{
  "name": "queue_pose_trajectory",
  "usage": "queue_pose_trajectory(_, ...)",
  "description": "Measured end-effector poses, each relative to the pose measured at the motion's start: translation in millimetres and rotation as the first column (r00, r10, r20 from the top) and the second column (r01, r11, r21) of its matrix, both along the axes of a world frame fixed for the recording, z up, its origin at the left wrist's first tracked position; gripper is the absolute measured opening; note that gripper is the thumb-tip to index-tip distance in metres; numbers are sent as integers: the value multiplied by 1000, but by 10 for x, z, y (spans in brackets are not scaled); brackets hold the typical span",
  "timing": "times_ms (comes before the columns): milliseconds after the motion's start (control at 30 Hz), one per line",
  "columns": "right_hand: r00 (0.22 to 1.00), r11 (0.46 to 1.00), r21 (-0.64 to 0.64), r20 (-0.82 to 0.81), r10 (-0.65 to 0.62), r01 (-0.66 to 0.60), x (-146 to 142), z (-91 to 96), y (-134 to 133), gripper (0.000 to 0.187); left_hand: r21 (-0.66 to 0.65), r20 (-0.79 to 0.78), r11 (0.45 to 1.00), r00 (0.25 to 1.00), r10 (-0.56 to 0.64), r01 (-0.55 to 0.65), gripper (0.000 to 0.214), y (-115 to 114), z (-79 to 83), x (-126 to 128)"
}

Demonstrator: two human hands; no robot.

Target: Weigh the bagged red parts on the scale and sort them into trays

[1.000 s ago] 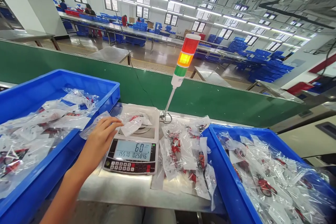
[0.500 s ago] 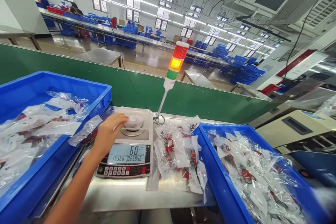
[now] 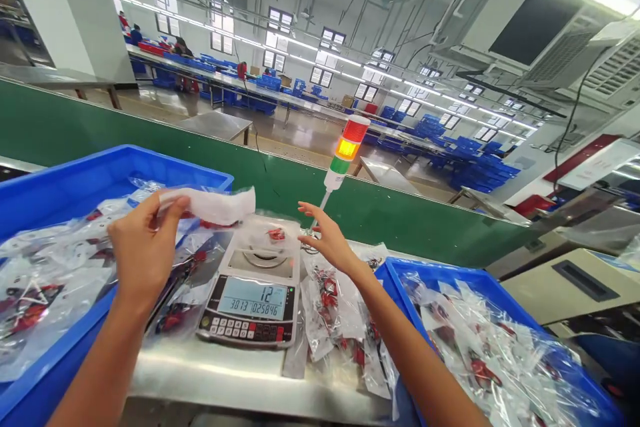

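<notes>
My left hand [image 3: 145, 250] pinches a clear plastic bag [image 3: 215, 207] with a white strip, something red showing beneath it. It holds the bag up between the left bin and the scale. My right hand [image 3: 330, 240], fingers spread and holding nothing, hovers beside the pan's right edge. On the pan of the digital counting scale [image 3: 267, 263] lies a clear bag with a small red item [image 3: 276, 234]. The scale's display [image 3: 253, 299] reads 12 on top, with 3013 and 0.25846 below.
A blue bin [image 3: 200, 177] of bagged red parts stands left, and another blue bin [image 3: 440, 268] of bags stands right. Several bags [image 3: 333, 307] lie right of the scale. Behind it rise a signal light [image 3: 347, 149], lit amber, and a green partition [image 3: 280, 188].
My left hand has moved left off the pan and now holds up a bag. My right hand has come into view. The display's top number went from 60 to 12.
</notes>
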State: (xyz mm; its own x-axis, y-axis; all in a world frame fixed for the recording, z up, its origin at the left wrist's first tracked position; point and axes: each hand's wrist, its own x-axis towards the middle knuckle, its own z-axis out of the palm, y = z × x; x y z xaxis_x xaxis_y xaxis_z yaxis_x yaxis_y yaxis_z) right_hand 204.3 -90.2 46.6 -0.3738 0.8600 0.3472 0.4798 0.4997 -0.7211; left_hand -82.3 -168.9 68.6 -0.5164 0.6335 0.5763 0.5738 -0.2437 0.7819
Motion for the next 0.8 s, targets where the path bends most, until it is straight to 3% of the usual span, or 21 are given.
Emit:
queue_pose_trajectory(133,994,997,-22,-80,68,-70,-15,109,-200,37,-17,54,996,994,-90,91,27,-78,52,106)
queue_pose_trajectory(267,948,947,-204,-253,192,-247,68,318,-599,60,-49,12,925,926,-377,377,24,12,116,580)
queue_pose_trajectory(333,953,942,-277,-283,110,-191,126,376,-739,68,-74,-8,864,866,-500,498,27,58,136,839)
queue_pose_trajectory(467,944,936,-348,-289,-159,51,386,329,-852,50,-109,28,762,768,-639,638,26,98,129,1072)
queue_pose_trajectory(533,923,915,-372,-275,-268,155,593,231,-863,52,-119,65,762,770,-634,637,23,119,94,1014)
queue_pose_trajectory(667,862,855,-408,-247,-442,321,1032,-48,-917,62,-150,71,848,861,-504,509,23,201,-25,764)
queue_pose_trajectory(800,802,779,-464,-212,-559,421,1386,-289,-1065,66,-209,17,873,894,-448,441,25,291,-153,612)
